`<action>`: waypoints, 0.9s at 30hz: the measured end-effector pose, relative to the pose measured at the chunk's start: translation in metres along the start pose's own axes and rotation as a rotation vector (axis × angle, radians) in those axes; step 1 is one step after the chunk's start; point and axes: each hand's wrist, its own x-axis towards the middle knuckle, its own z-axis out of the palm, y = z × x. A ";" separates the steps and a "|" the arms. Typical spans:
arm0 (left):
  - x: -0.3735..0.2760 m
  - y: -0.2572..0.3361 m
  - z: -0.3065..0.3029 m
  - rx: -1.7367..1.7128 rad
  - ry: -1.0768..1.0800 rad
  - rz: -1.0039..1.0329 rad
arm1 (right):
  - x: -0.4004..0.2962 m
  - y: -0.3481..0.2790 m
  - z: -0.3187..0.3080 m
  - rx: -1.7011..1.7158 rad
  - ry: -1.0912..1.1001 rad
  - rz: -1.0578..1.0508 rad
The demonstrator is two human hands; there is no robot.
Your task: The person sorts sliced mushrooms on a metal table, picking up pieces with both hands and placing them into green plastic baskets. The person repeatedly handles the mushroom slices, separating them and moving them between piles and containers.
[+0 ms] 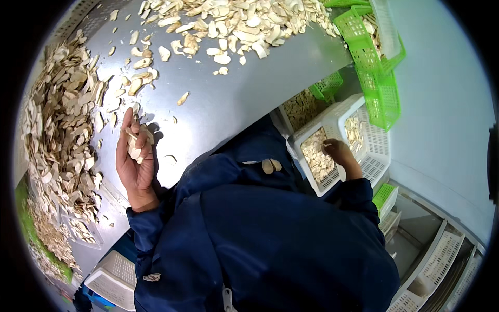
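Note:
Several pale dried slices, perhaps mushroom or root [134, 146], lie in my left hand [136, 160], its fingers curled over them above the metal table [202, 97]. Over a white perforated plastic basket [320, 189] at the right, my right hand [339, 152] has its fingertips pinched on a small pale piece. More slices [315, 156] fill part of that basket. A large heap of slices [249, 19] covers the table's far side, and another heap [66, 117] of browner slices spreads along the left. Loose slices [142, 63] are scattered between the heaps.
Green plastic baskets [368, 74] stand at the table's right end beside a pale wall [436, 101]. Another white basket [374, 156] adjoins the one under my right hand. A white basket [113, 282] sits at lower left. A rack holding white baskets [440, 257] is at lower right.

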 end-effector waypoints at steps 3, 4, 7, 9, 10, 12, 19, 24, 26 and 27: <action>0.001 0.001 -0.002 -0.012 0.001 -0.009 | -0.016 -0.005 0.018 -0.426 0.196 0.112; -0.001 0.002 -0.002 -0.017 0.025 -0.011 | -0.011 -0.023 0.014 -0.268 0.210 0.051; -0.009 0.007 -0.009 -0.083 0.073 0.000 | -0.004 -0.139 -0.019 0.125 0.158 -0.294; -0.018 0.009 -0.006 -0.197 0.103 0.036 | -0.006 -0.230 -0.035 0.386 0.169 -0.640; -0.022 0.013 -0.009 -0.203 0.089 0.059 | 0.001 -0.261 -0.035 0.350 0.182 -0.805; -0.029 0.025 -0.011 -0.210 0.076 0.125 | 0.017 -0.324 -0.021 0.225 0.260 -1.209; -0.074 0.043 -0.021 -0.182 0.161 0.360 | 0.019 -0.469 0.092 -0.231 0.058 -1.955; -0.081 0.033 -0.035 -0.272 0.158 0.300 | 0.049 -0.462 0.084 -0.263 0.207 -1.825; -0.069 0.028 -0.033 -0.269 0.128 0.224 | 0.068 -0.446 0.048 -0.287 0.400 -1.700; -0.064 0.025 -0.029 -0.276 0.109 0.205 | 0.076 -0.440 0.028 -0.308 0.500 -1.632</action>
